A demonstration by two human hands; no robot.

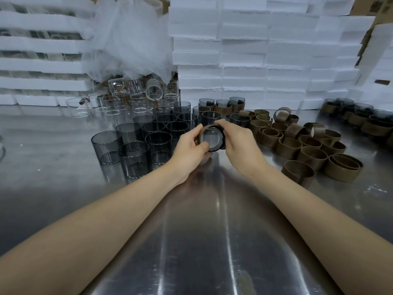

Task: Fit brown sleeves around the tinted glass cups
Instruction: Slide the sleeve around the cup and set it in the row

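Tinted glass cup, smoky and round, tips toward us at centre above the brushed-steel desk, a matte brown sleeve ringing it. Left hand and right hand both grip it; loose sleeves at three o'clock, bare cups at nine.

held cup: wall mostly covered by the left hand, the right hand and the brown sleeve
sleeved cups at right: row cut off by the picture's edge
foam trays at left: dark contents, perhaps glasses, too blurred to tell

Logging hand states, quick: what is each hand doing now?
Left hand: grips the tinted cup.
Right hand: pinches the brown sleeve on it.
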